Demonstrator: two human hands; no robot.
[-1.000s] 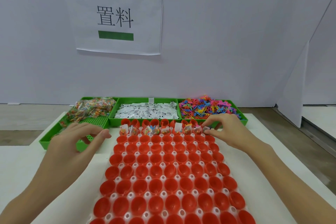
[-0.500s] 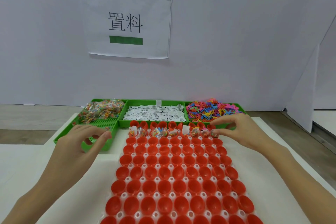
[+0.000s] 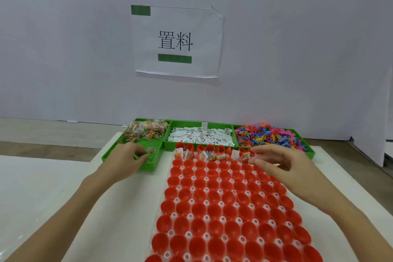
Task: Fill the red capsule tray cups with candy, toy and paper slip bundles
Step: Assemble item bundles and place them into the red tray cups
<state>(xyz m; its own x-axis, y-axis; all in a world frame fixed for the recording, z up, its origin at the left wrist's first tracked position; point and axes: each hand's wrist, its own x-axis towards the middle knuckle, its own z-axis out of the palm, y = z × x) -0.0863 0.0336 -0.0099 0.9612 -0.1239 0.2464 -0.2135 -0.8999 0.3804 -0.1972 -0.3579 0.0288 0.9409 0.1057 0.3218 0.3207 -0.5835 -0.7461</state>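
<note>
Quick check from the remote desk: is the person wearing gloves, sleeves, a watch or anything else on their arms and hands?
No. Both the left hand and the right hand are bare, with no gloves, rings or tape showing. Both forearms are bare as far as the frame shows, with no sleeves, watch or wristband in view.

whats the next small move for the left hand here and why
Probably pinch up the loose candy packet on the near grid floor of the green candy bin: the left hand lies over it, fingers reaching for it. One row of the red capsule tray holds bundles; the cups nearer the person look empty. The right hand hovers at that row's right end.
</note>
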